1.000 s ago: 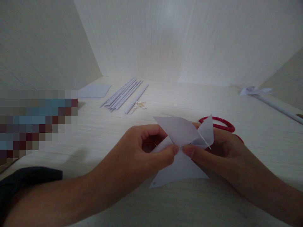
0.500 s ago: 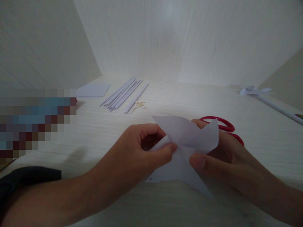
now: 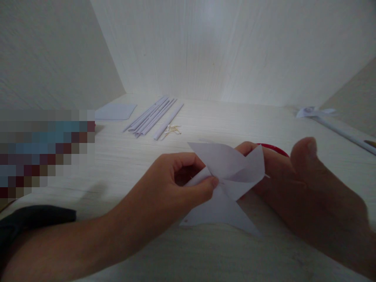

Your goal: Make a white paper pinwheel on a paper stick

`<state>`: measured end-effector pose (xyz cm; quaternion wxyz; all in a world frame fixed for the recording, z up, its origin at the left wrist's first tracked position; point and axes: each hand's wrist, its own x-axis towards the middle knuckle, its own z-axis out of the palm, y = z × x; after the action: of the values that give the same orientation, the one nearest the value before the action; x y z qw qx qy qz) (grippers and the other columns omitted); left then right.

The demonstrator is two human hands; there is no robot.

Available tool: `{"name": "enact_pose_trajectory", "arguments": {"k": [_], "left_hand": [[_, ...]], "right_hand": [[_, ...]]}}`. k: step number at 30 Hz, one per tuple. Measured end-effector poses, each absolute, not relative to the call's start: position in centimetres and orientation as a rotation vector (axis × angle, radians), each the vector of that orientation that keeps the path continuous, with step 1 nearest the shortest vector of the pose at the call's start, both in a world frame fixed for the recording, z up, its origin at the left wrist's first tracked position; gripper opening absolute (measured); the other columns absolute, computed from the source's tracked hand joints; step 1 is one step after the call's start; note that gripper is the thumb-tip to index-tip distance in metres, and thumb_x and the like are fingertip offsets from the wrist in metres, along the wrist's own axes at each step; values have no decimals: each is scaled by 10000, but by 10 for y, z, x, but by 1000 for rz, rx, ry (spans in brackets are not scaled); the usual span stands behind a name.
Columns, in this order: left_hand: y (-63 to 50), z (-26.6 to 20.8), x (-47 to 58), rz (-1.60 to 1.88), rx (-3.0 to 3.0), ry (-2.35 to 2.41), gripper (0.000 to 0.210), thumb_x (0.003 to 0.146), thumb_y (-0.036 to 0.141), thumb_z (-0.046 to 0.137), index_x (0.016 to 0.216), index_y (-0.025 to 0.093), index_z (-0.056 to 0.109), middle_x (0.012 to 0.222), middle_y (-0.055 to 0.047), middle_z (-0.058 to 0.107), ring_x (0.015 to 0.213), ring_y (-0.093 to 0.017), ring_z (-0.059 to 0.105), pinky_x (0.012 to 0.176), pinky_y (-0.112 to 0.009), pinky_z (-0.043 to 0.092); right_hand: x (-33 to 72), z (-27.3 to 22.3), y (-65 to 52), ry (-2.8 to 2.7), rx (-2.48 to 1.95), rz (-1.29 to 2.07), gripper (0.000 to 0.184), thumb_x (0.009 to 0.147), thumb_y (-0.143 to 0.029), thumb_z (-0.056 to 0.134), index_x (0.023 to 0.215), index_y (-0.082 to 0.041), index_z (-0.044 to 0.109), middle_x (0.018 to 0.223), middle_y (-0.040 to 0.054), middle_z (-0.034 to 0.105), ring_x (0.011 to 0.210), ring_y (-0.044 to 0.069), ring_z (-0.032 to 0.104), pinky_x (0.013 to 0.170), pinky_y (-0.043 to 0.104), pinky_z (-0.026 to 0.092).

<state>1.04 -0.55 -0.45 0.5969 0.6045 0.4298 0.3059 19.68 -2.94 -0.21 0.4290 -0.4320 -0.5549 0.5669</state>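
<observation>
A white paper pinwheel [image 3: 223, 156], cut and partly folded, is pinched at its middle between the thumb and fingers of my left hand [image 3: 176, 188]. One corner is folded in under that thumb, while other points spread up, right and down. My right hand [image 3: 296, 188] has its thumb raised away from the paper. Its fingers reach out behind the right-hand blade, their tips partly hidden; whether they touch it I cannot tell. Part of a red scissors handle [image 3: 276, 149] shows behind my right hand, the rest being covered.
Several rolled paper tubes [image 3: 152, 117] lie at the back, with small white-tipped cotton swabs [image 3: 173, 131] beside them. Flat paper [image 3: 116, 111] is at the back left. Another pinwheel [image 3: 308, 112] on a paper stick [image 3: 343, 133] lies at the right. Pale walls enclose the tabletop.
My right thumb has come off the paper and lifted up to the right, the hand turning and covering more of the scissors. My left hand keeps its pinch almost unmoved.
</observation>
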Motion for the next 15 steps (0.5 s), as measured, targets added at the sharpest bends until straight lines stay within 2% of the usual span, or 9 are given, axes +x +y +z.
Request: {"name": "enact_pose_trajectory", "arguments": {"k": [2,4,7,11,15], "left_hand": [[-5,-5,10,715,1428,991,172,798,285,651,946,273,739,846,36,746,805,-152,684,647,-188,513],[-5,-5,10,720,1443,962,175,802,252,645,942,283,744,857,50,748,794,-132,684,654,-168,513],[-6,-5,10,717,1446,936,181,801,248,648,946,295,746,861,63,747,782,-110,682,649,-140,507],[-7,-4,10,699,1440,926,202,803,249,645,969,311,742,882,69,747,806,-114,684,655,-137,510],[-6,-4,10,700,1442,927,268,787,167,619,970,319,742,886,74,748,814,-116,687,663,-139,513]], "right_hand": [[197,-6,-28,-1286,-975,1587,378,839,-649,526,884,-295,652,800,-2,610,697,135,575,652,238,517],[197,-10,-27,-1264,-965,1625,265,865,-538,578,849,-281,637,787,-22,591,669,103,549,583,186,475],[197,-14,-25,-1308,-1045,1575,249,853,-489,621,816,-243,623,740,-19,572,609,91,521,498,170,424],[194,-11,-23,-1373,-1116,1480,254,776,-483,703,802,-240,633,734,-9,598,636,113,567,560,198,483],[192,-7,-22,-1378,-1148,1460,218,767,-443,709,762,-243,622,683,-19,599,578,107,572,518,192,474]]}}
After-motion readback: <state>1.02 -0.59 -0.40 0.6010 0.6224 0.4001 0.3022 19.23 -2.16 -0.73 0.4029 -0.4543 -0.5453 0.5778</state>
